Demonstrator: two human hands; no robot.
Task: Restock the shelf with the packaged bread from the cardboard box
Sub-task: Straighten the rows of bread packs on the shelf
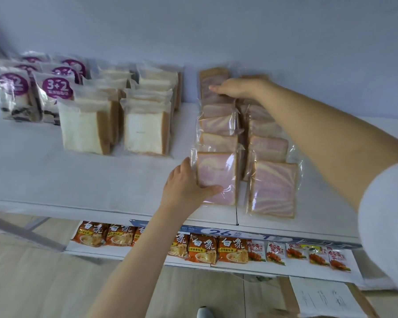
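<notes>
Two rows of clear-wrapped pink marbled bread stand on the white shelf (pixel 55 175). My left hand (pixel 184 187) grips the front pack of the left row (pixel 218 173) by its lower left corner. My right hand (pixel 237 88) reaches to the back and lies on the rearmost pink packs (pixel 213 76), fingers spread flat over them. The right row ends in a front pack (pixel 274 189) that leans forward. The cardboard box (pixel 283 292) shows only partly at the bottom right, below the shelves.
Left of the pink bread stand two rows of white sliced bread packs (pixel 145 131) and purple-labelled packs (pixel 55 97). A lower shelf holds orange noodle packets (pixel 205 249) and white snack packets (pixel 317 253). A sheet of paper (pixel 324 299) lies on the box. Wood floor below.
</notes>
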